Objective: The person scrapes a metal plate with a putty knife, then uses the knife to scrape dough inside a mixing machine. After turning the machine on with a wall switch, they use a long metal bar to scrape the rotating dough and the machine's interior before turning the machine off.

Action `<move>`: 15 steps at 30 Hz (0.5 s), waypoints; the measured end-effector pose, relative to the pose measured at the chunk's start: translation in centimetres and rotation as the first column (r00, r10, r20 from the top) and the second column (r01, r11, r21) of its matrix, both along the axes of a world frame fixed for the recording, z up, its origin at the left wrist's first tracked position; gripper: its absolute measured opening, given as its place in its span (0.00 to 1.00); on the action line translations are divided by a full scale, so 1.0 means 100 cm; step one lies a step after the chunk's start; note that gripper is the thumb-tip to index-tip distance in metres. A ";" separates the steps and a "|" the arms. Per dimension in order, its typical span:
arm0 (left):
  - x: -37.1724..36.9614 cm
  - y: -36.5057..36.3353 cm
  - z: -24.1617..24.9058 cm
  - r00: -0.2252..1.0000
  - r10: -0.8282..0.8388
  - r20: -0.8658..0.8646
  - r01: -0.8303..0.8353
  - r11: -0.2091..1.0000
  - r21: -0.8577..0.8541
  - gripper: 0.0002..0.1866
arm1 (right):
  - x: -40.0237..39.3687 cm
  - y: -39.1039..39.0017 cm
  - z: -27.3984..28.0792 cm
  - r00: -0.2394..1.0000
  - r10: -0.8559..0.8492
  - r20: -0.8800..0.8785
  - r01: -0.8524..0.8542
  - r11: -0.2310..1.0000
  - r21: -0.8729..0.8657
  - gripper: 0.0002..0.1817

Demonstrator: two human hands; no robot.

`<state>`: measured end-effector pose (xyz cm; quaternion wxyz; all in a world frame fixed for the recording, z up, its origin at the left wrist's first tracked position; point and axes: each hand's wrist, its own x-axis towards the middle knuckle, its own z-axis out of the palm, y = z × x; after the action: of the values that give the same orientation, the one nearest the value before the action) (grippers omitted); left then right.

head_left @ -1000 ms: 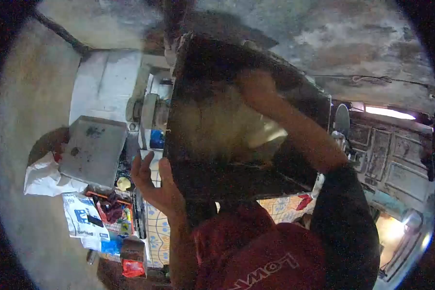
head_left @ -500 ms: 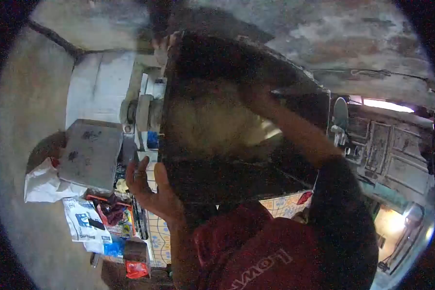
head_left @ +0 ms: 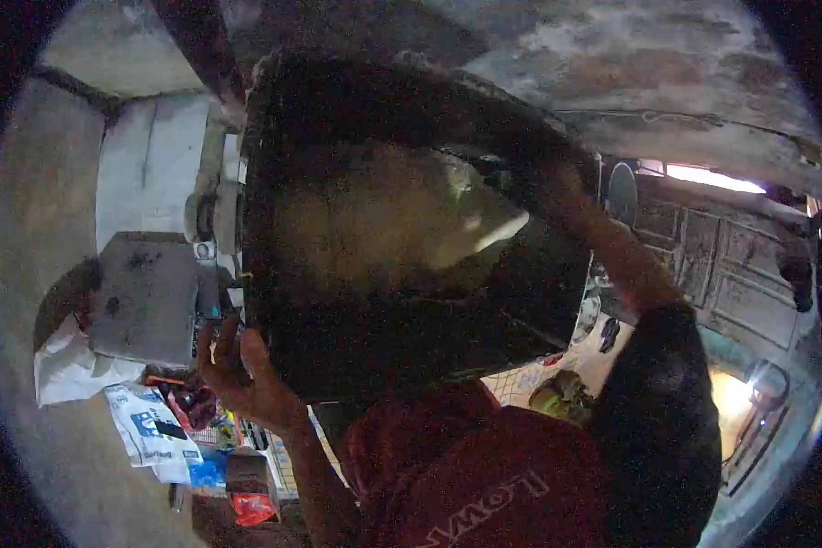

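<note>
A large dark, boxy object with a glossy face (head_left: 356, 338) fills the middle of the view, close in front of my maroon shirt. Its face carries a pale, blurry reflection; its exact kind does not show. At its lower left corner is my left hand (head_left: 251, 379), fingers raised and apart, thumb beside the object's edge. My right forearm crosses the right part of the face. At its end, my right hand (head_left: 562, 187) lies over the upper right area, its fingers lost in shadow.
To the left, a grey cardboard box (head_left: 146, 297) stands beside a white bag (head_left: 73, 365). A printed white and blue sack (head_left: 151, 425) and a red plastic packet (head_left: 253, 508) lie lower. A round fan (head_left: 623, 196) stands at right, before panelled doors (head_left: 749, 265).
The dark object has shifted left in view, and my left hand with it. My right hand has moved right across the face. More of the patterned surface shows at lower right.
</note>
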<state>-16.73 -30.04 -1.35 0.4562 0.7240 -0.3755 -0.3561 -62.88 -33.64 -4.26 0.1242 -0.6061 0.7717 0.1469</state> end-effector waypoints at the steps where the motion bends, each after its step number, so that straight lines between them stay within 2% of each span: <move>1: 0.001 0.001 0.000 0.999 -0.030 0.032 0.030 1.000 0.008 0.26 | 0.001 0.004 -0.025 0.997 -0.011 0.080 0.015 0.998 -0.056 0.19; 3: 0.004 0.005 0.000 0.993 -0.062 0.101 0.060 0.998 0.029 0.25 | 0.006 0.010 -0.059 0.987 0.007 0.163 0.008 0.996 -0.088 0.19; 5: 0.003 0.003 0.003 0.992 -0.039 0.118 0.035 0.999 0.036 0.26 | 0.004 0.008 -0.053 0.990 0.064 0.123 -0.058 0.997 -0.049 0.19; 6: 0.002 0.002 0.004 0.995 -0.021 0.096 0.018 0.999 0.038 0.26 | -0.002 0.011 -0.035 0.993 0.103 0.065 -0.103 0.995 0.001 0.19; 8: -0.003 0.001 0.007 0.996 0.045 -0.079 -0.042 0.998 0.039 0.26 | -0.005 0.011 0.028 0.986 0.155 -0.053 -0.146 0.979 0.144 0.19; 9: -0.002 0.001 0.006 0.998 0.038 -0.055 -0.035 0.998 0.044 0.26 | 0.005 0.008 0.064 0.984 0.148 -0.098 -0.124 0.968 0.218 0.19; 11: 0.000 0.002 0.002 1.000 0.008 -0.010 -0.008 0.999 0.050 0.26 | 0.016 0.000 0.094 0.975 0.136 -0.177 -0.072 0.942 0.329 0.19; 14: -0.001 -0.001 0.007 0.999 0.023 -0.039 -0.020 0.998 0.065 0.27 | -0.012 -0.011 0.041 0.985 0.125 -0.118 -0.082 0.946 0.314 0.19; 15: -0.001 0.000 0.008 1.000 -0.006 0.001 0.006 0.998 0.062 0.27 | -0.012 -0.014 0.020 0.990 0.114 -0.084 -0.085 0.953 0.290 0.19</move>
<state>-16.87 -30.05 -0.58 0.4325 0.7368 -0.3667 -0.3684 -64.12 -35.00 -2.29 0.1641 -0.6120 0.7161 0.2928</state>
